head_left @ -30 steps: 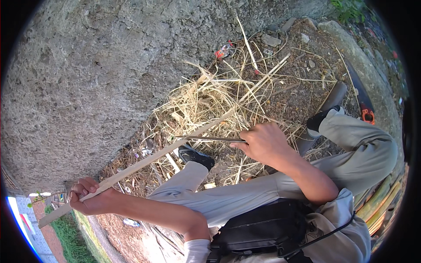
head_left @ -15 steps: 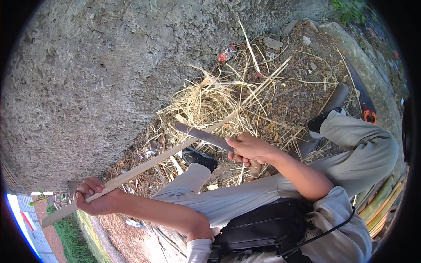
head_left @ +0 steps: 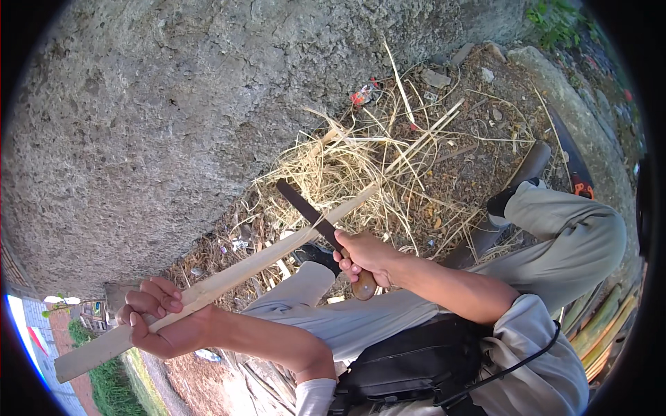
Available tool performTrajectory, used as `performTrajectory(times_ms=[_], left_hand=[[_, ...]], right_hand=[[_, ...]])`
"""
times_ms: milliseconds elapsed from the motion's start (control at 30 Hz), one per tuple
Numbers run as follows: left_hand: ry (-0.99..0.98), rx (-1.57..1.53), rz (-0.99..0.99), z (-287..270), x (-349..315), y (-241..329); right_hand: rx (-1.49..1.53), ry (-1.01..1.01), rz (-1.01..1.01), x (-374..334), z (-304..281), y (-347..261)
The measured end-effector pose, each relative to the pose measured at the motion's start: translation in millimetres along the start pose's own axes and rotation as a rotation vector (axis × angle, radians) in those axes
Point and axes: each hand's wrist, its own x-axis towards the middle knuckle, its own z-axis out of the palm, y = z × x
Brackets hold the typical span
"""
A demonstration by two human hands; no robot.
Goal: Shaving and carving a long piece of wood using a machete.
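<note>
My left hand (head_left: 163,319) is closed around a long, flat, pale bamboo slat (head_left: 253,265) near its lower-left end. The slat slants up to the right, and its far end hangs over a heap of shavings (head_left: 326,163). In my right hand (head_left: 366,256) is a machete (head_left: 300,202) with a dark blade and a rounded wooden handle. Its blade crosses the slat toward the far end, pointing up and left. Whether the edge bites into the wood, I cannot tell.
A rough grey stone wall (head_left: 152,139) rises on the left. My shoes and trousered legs (head_left: 555,222) flank the litter. A dark pipe-like piece (head_left: 531,163) and a saw with an orange handle (head_left: 581,187) lie on the right, with bamboo poles (head_left: 610,326) lower down.
The machete has swung steeper, and my right hand has come left and nearer me with it. My left hand and the slat's near end have shifted slightly; the slat looks broader now.
</note>
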Motion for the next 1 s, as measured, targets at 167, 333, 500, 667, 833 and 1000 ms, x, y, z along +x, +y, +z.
performTrajectory(times_ms=[167, 333, 500, 667, 833, 1000], left_hand=[[0.022, 0.063, 0.027, 9.3, -6.1, 6.7], [-0.028, 0.073, 0.058, 18.9, -11.2, 5.9], [0.087, 0.111, 0.117, 33.0, -9.6, 6.0], [0.036, 0.069, 0.142, 32.4, -10.2, 5.6], [0.012, 0.05, 0.084, 27.7, -13.6, 13.3], [0.083, 0.122, 0.148, 33.9, -16.5, 10.9]], right_hand=[[-0.096, -0.247, 0.02, -45.9, 48.6, -17.2], [0.09, -0.245, 0.043, -43.6, 54.4, -14.5], [0.102, -0.294, 0.055, -64.9, 71.3, -26.3], [0.199, -0.208, 0.079, -70.9, 85.8, -23.9], [-0.001, -0.432, 0.107, -100.3, 106.2, -33.4], [0.205, -0.268, -0.001, -70.2, 87.0, -29.1]])
